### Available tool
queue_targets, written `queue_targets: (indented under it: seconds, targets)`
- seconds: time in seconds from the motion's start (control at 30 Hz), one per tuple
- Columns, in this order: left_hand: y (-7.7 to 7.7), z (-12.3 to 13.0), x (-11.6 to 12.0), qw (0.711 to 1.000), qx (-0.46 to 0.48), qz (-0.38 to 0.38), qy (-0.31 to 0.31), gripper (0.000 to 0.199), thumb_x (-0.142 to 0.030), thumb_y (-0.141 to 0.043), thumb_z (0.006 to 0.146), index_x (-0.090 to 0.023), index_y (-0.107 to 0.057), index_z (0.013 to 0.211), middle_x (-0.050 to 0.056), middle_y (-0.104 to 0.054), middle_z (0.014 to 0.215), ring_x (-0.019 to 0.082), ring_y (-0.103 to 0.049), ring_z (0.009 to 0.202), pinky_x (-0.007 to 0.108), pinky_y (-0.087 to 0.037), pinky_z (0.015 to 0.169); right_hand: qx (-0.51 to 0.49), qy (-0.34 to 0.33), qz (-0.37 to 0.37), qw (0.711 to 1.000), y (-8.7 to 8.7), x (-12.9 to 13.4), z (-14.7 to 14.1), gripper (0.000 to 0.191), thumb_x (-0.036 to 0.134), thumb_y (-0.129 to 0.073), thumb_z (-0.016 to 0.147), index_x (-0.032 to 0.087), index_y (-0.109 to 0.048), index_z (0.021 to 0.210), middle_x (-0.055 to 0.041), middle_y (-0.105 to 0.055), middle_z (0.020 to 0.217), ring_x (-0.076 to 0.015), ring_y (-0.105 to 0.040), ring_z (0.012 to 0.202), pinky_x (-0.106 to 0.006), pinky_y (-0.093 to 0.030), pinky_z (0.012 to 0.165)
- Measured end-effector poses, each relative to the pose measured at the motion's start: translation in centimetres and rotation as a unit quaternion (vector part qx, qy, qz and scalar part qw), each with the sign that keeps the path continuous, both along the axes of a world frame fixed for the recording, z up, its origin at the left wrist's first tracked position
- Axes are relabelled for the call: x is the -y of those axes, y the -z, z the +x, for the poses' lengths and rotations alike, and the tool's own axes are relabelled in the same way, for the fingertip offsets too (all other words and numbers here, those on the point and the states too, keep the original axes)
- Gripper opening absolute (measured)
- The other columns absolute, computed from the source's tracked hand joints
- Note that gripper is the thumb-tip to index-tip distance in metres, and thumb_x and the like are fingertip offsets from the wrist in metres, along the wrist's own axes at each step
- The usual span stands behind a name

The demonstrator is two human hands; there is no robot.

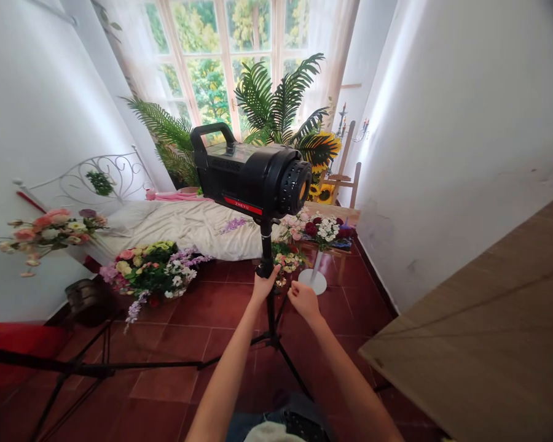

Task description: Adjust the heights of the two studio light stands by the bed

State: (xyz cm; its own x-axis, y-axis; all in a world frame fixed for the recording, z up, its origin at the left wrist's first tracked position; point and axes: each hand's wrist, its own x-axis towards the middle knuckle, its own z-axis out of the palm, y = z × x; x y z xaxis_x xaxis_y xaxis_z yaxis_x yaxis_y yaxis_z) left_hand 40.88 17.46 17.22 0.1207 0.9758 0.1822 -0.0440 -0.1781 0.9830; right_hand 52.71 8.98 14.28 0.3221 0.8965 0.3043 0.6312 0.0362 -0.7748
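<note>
our forearms (228,374) reach forward: left hand (266,283) clamped on the stand (266,248) under the lamp (246,175), right hand (304,300) curled together near it.

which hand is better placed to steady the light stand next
Left, I'd judge: the left hand grips the light stand below the black studio light, while the right hand is curled off to one side, seemingly clear of the pole.
</note>
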Motion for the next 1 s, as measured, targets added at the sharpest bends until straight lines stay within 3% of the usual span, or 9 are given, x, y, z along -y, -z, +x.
queue_targets:
  seconds: [0.13, 0.23, 0.33, 0.43, 0.53, 0.6, 0.73, 0.9, 1.0]
  targets:
    - [-0.4, 0.0, 0.3, 1.0, 0.011, 0.004, 0.003, 0.032, -0.045, -0.069, 0.061, -0.014, -0.063, 0.069, 0.002, -0.059, 0.062, 0.012, -0.052, 0.056, 0.023, -0.042, 0.056, -0.203, 0.014, 0.001, 0.979, 1.2, 0.3, -1.8, 0.032, 0.038, -0.054, 0.075, 0.02, -0.035, 0.057, 0.0066, -0.036, 0.052, -0.0074, -0.035, 0.048, -0.02, -0.027, 0.049]
    - [-0.6, 0.0, 0.6, 1.0, 0.024, -0.003, -0.002, 0.033, -0.045, -0.07, 0.06, -0.014, -0.065, 0.07, 0.003, -0.06, 0.062, 0.012, -0.052, 0.055, 0.024, -0.041, 0.056, -0.419, -0.017, -0.077, 0.904, 2.2, 0.1, -3.8, 0.035, 0.049, -0.057, 0.072, 0.021, -0.037, 0.064, 0.0085, -0.038, 0.051, -0.0052, -0.03, 0.04, -0.019, -0.024, 0.039]
    - [-0.7, 0.0, 0.7, 1.0, 0.023, -0.007, -0.003, 0.032, -0.045, -0.07, 0.06, -0.014, -0.064, 0.067, 0.001, -0.057, 0.058, 0.011, -0.05, 0.053, 0.023, -0.04, 0.053, -0.525, -0.061, -0.12, 0.841, 2.6, -0.4, -5.1, 0.039, 0.049, -0.063, 0.067, 0.022, -0.034, 0.067, 0.0108, -0.037, 0.049, -0.0037, -0.025, 0.035, -0.017, -0.02, 0.034]
    - [-0.6, -0.1, 0.8, 1.0, 0.021, -0.012, -0.008, 0.032, -0.044, -0.071, 0.058, -0.014, -0.062, 0.064, 0.001, -0.056, 0.057, 0.01, -0.049, 0.053, 0.023, -0.04, 0.054, -0.472, -0.061, -0.08, 0.876, 2.3, -0.7, -5.3, 0.04, 0.042, -0.066, 0.065, 0.022, -0.031, 0.063, 0.0114, -0.03, 0.047, -0.0047, -0.026, 0.038, -0.018, -0.021, 0.036]
    - [-0.5, -0.2, 0.7, 1.0, 0.02, -0.012, -0.003, 0.034, -0.045, -0.071, 0.057, -0.014, -0.062, 0.064, 0.001, -0.056, 0.058, 0.01, -0.05, 0.054, 0.023, -0.04, 0.054, -0.289, -0.029, 0.024, 0.957, 1.6, -0.6, -5.0, 0.028, 0.027, -0.064, 0.065, 0.021, -0.038, 0.061, 0.0061, -0.037, 0.057, -0.0081, -0.034, 0.051, -0.02, -0.027, 0.046]
    - [-0.4, -0.2, 0.7, 1.0, 0.02, -0.001, 0.004, 0.034, -0.046, -0.07, 0.058, -0.014, -0.061, 0.064, 0.0, -0.055, 0.058, 0.01, -0.049, 0.053, 0.023, -0.04, 0.054, -0.147, -0.008, 0.081, 0.986, 1.3, -0.1, -5.0, 0.012, 0.018, -0.055, 0.07, 0.02, -0.045, 0.064, 0.0007, -0.043, 0.071, -0.0113, -0.039, 0.063, -0.022, -0.031, 0.054]
    - [-0.3, -0.1, 0.7, 1.0, 0.024, 0.018, -0.001, 0.034, -0.047, -0.069, 0.06, -0.014, -0.059, 0.064, -0.001, -0.053, 0.058, 0.009, -0.047, 0.054, 0.022, -0.039, 0.054, 0.01, -0.02, 0.093, 0.995, 1.1, 1.2, -5.4, 0.02, 0.009, -0.04, 0.077, 0.021, -0.055, 0.071, -0.0041, -0.042, 0.083, -0.0154, -0.042, 0.076, -0.025, -0.035, 0.065]
    - [-0.7, -0.1, 0.7, 1.0, 0.023, 0.008, 0.001, 0.034, -0.047, -0.069, 0.059, -0.015, -0.059, 0.062, 0.0, -0.053, 0.058, 0.01, -0.046, 0.054, 0.022, -0.038, 0.055, -0.014, -0.025, 0.098, 0.995, 1.6, 3.0, -6.1, 0.035, 0.017, -0.047, 0.077, 0.024, -0.054, 0.11, -0.0062, -0.042, 0.096, -0.0182, -0.047, 0.086, -0.031, -0.042, 0.077]
    - [-0.9, -0.1, 0.8, 1.0, 0.024, 0.004, 0.007, 0.033, -0.047, -0.069, 0.06, -0.016, -0.059, 0.062, 0.0, -0.053, 0.058, 0.01, -0.046, 0.054, 0.022, -0.038, 0.055, -0.013, -0.041, 0.068, 0.997, 2.5, 3.8, -6.1, 0.044, 0.022, -0.051, 0.076, 0.029, -0.05, 0.12, -0.0051, -0.041, 0.096, -0.0185, -0.048, 0.088, -0.031, -0.044, 0.077]
